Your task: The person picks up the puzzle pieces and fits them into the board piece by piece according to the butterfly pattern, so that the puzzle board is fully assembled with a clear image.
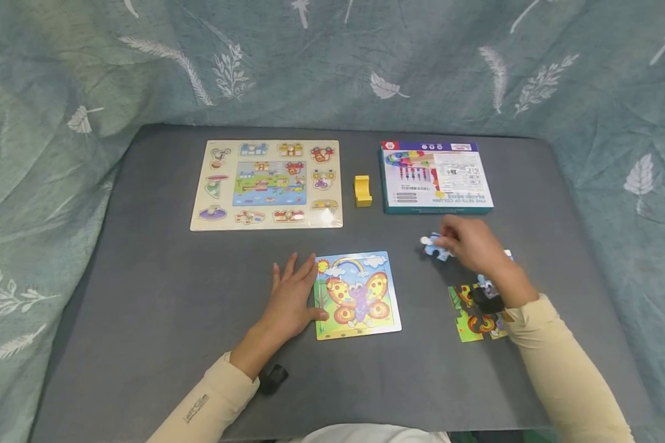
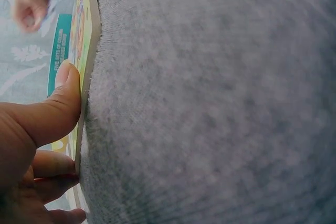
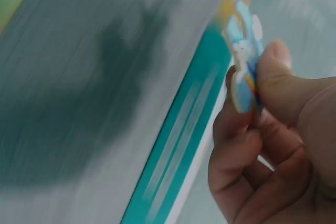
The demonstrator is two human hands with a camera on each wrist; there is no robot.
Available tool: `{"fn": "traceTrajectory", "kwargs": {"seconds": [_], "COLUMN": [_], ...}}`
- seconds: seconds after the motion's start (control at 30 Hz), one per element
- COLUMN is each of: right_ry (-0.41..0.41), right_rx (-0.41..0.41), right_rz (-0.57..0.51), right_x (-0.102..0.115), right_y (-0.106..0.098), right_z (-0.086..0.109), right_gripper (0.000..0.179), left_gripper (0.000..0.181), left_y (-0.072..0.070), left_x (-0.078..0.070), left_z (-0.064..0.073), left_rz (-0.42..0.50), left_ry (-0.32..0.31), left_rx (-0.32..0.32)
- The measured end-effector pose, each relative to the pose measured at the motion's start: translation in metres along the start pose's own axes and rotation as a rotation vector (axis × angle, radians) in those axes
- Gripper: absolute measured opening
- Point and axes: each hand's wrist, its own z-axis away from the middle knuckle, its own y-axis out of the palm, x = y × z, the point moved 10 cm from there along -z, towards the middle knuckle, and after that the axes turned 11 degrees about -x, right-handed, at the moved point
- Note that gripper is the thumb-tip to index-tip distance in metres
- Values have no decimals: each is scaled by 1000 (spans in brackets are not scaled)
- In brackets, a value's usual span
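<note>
My left hand (image 1: 295,299) lies at the left edge of a square butterfly puzzle board (image 1: 360,295), fingers spread and fairly straight, the thumb on the board's border. In the left wrist view the thumb (image 2: 60,103) rests along the board's edge (image 2: 90,56). Raised over the table to the right, my right hand (image 1: 473,246) pinches a light-blue jigsaw piece (image 1: 435,247) between thumb and fingers. The right wrist view shows this piece (image 3: 245,59) with white and a bit of rainbow colour. Below the right wrist lie several loose puzzle pieces (image 1: 468,326), partly hidden by the wrist and its camera.
A wooden peg puzzle (image 1: 199,215) with vehicle shapes lies at the back left. Beside it stands a small yellow block (image 1: 362,191). At the back right is a flat teal-sided box (image 1: 438,178). A leaf-patterned curtain (image 1: 332,67) surrounds the grey table (image 1: 172,320).
</note>
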Motion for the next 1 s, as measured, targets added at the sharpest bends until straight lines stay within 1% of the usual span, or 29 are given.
{"fn": "traceTrajectory", "kwargs": {"seconds": [0.07,0.17,0.23,0.3,0.37,0.47,0.67,0.8,0.9,1.0], "right_ry": [-60,-135,-163,-176,-175,-173,-178,-157,-149,-125], "right_rx": [20,102,161,198,218,207,143,126,112,80], "right_rz": [-84,-173,-198,-190,-159,-93,17,79,89,40], "right_x": [34,78,100,112,118,119,122,121,120,114], "right_y": [15,44,63,77,88,94,92,92,91,85], "right_z": [-9,-19,-23,-26,-29,-32,-37,-38,-38,-37], "right_gripper": [16,18,20,22,22,23,26,30,31,27], "left_gripper": [97,97,97,96,96,96,98,98,98,98], "left_y": [1,3,4,6,7,8,4,4,5,6], "left_x": [1,1,0,-1,-2,-4,-6,-6,-6,-5], "left_z": [0,-1,-3,-4,-6,-8,-10,-11,-12,-11], "left_rz": [4,8,8,5,-1,-3,6,4,-3,-11], "left_ry": [-6,-7,-1,4,8,13,13,13,16,8], "left_rx": [1,6,8,12,16,18,0,-2,1,10]}}
